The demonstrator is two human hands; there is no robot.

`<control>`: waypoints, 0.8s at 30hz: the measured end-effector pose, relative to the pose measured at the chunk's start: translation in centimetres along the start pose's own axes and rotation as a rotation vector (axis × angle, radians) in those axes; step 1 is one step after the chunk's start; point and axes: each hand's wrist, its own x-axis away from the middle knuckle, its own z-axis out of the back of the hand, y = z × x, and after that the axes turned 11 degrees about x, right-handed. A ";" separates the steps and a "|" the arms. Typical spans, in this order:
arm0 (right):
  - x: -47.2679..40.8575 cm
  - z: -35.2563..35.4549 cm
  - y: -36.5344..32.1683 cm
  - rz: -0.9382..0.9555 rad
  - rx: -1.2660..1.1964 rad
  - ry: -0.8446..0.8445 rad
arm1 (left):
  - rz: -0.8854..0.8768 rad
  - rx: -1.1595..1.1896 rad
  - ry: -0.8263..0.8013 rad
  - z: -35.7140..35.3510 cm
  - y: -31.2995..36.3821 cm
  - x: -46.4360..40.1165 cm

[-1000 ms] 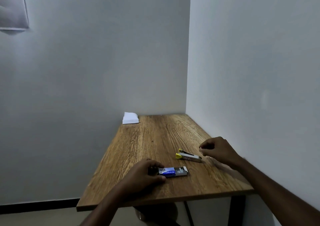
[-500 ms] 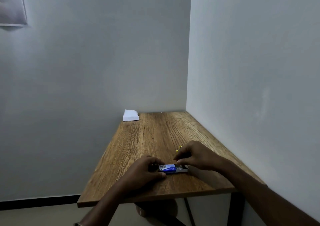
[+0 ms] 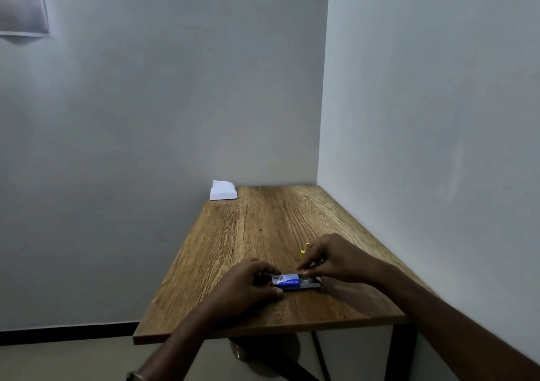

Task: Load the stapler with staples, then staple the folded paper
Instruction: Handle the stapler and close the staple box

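A small blue and white staple box (image 3: 287,283) lies near the front edge of the wooden table (image 3: 263,225). My left hand (image 3: 248,287) grips its left end, thumb in front and fingers behind. My right hand (image 3: 336,259) is pinched on the box's top edge, where the grey inner tray sticks out to the right. Only the yellow tip of the stapler (image 3: 304,250) shows, just behind my right hand, which hides the rest. The folded white paper (image 3: 222,190) sits at the table's far left corner, against the wall.
The table stands in a corner, with walls along its far and right sides. Its left and front edges drop to the floor. A round stool seat (image 3: 263,351) shows under the front edge. A pale sheet (image 3: 20,3) hangs on the wall at upper left.
My right hand left its place to the right of the stapler and came down left onto the staple box, covering most of the stapler. My left hand has stayed on the box.
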 end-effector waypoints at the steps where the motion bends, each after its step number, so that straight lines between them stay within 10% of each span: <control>1: -0.1 -0.1 0.0 0.009 0.013 -0.005 | 0.001 0.001 0.002 0.0 0.0 0.0; 24: 0.0 -0.3 0.0 -0.017 -0.021 -0.008 | -0.002 -0.021 -0.005 0.1 0.3 0.2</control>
